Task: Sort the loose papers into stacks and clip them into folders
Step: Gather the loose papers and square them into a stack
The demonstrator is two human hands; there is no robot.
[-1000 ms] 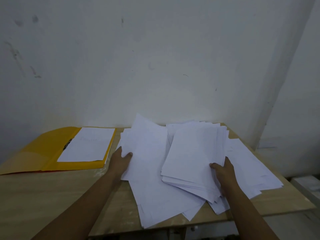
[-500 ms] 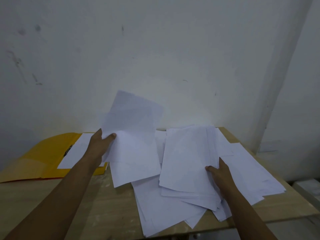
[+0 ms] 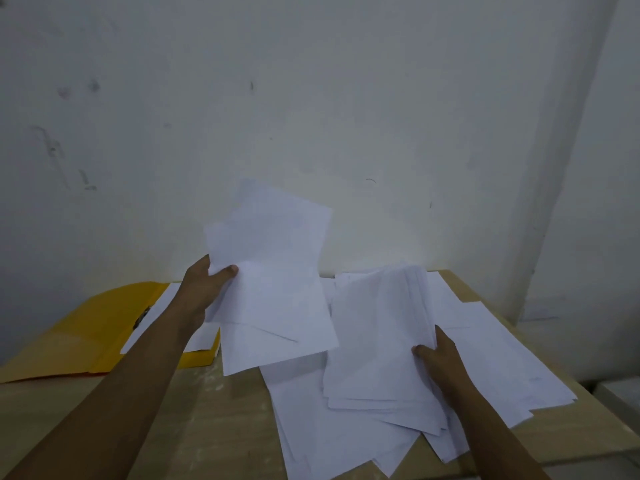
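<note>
While the left hand (image 3: 204, 289) pinches lifted sheets (image 3: 273, 282) at centre frame | right hand (image 3: 438, 355) grips the stack (image 3: 377, 341), centre-right | square edges before the folder (image 3: 79, 337), lower left; its clip seemingly open.

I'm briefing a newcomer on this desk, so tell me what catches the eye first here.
First, the sheaf of white sheets lifted off the table, gripped at its left edge by the left hand. Next, the messy spread of loose papers across the table's right half, where the right hand grips a thicker stack. At far left lies an open yellow folder with paper in it.
</note>
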